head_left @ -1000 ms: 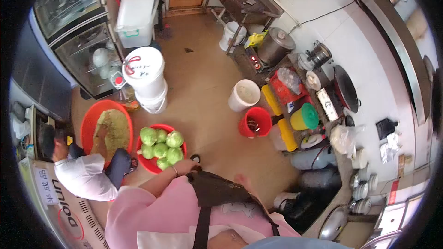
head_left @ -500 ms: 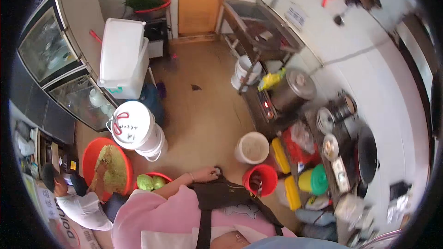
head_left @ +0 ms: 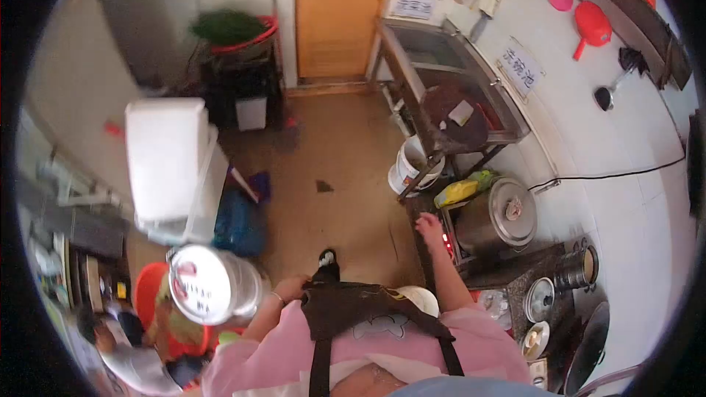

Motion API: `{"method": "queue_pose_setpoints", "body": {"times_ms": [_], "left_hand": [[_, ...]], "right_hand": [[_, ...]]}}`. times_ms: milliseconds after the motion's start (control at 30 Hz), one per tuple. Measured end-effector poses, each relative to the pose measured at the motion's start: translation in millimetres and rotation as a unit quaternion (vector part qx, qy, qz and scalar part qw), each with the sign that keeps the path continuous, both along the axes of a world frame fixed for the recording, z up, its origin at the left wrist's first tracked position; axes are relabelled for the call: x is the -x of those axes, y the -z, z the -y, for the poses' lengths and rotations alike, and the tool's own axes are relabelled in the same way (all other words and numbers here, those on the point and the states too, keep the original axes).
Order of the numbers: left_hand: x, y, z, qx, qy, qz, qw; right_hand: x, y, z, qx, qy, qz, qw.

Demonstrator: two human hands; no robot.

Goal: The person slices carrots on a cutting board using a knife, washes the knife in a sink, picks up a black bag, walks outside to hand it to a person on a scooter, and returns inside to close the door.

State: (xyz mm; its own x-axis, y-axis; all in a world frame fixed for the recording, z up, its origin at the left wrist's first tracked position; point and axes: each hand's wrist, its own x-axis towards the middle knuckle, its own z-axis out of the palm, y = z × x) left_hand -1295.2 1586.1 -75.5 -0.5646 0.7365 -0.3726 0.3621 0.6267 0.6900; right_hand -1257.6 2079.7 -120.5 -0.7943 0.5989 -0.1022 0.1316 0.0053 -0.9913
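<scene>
My right hand is held out beside the induction cooker, whose red display is lit. Its fingers are spread and hold nothing visible. Behind that cooker is a large lidded steel pot, with a yellow-and-green package near its left side. My left hand hangs low by the edge of my dark apron; its fingers are blurred and partly hidden. Left of it stands a white lidded bucket with dark writing on top.
A sink lines the right wall before an orange door. On the left are a white box and a blue container. A crouching person works at a red basin. A wok sits lower right.
My view has moved forward, toward the sink and pot. My right arm has come into view, reaching toward the cooker. My left hand has shifted left, and a shoe shows ahead of the apron.
</scene>
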Motion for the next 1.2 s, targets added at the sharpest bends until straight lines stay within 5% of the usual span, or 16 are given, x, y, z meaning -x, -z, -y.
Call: {"method": "queue_pose_setpoints", "body": {"times_ms": [33,67,167,300,367,433,567,667,733,933,1133,1200], "left_hand": [[34.1,-2.7,-9.6,0.017,-0.015,0.016,1.0],[74.1,65.3,-14.2,0.048,0.054,-0.078,0.994],[178.1,-83.3,-98.6,0.065,-0.01,-0.029,0.997],[299.8,-81.4,-194.6,-0.032,0.027,-0.099,0.994],[348.4,-82.6,-250.0,-0.042,0.041,-0.11,0.992],[390.6,-84.8,-303.6,-0.067,0.075,-0.011,0.995],[469.2,-42.6,-391.9,-0.003,0.109,-0.038,0.993],[516.2,-89.3,-459.5,-0.048,0.075,0.091,0.992],[566.6,-74.0,-495.6,-0.052,0.057,0.08,0.994],[699.4,-78.9,-653.9,-0.148,-0.006,0.182,0.972],[781.6,8.0,-932.0,-0.147,0.111,0.255,0.949],[792.0,76.5,-1028.4,-0.143,0.208,0.141,0.957]], "right_hand": [[27.7,18.4,-2.6,0.058,-0.035,0.022,0.997],[45.8,37.8,-6.7,0.115,-0.072,0.049,0.99],[102.1,2.1,-5.5,0.034,-0.072,0.075,0.994],[171.9,-70.3,-72.5,-0.188,0.035,0.144,0.971],[199.0,-47.3,-133.6,-0.057,0.114,0.049,0.991],[236.7,-49.4,-181.5,-0.095,0.166,0.048,0.98],[310.3,-51.5,-262.9,-0.166,0.233,0.104,0.953],[361.7,-52.6,-293.1,-0.221,0.228,0.176,0.932],[384.4,-71.6,-309.2,-0.308,0.196,0.261,0.894],[405.1,-51.3,-335.4,-0.242,0.284,0.289,0.882],[427.1,-53.5,-336.4,-0.155,0.378,0.342,0.846],[445.6,-51.3,-349.9,-0.116,0.436,0.359,0.817]]}}
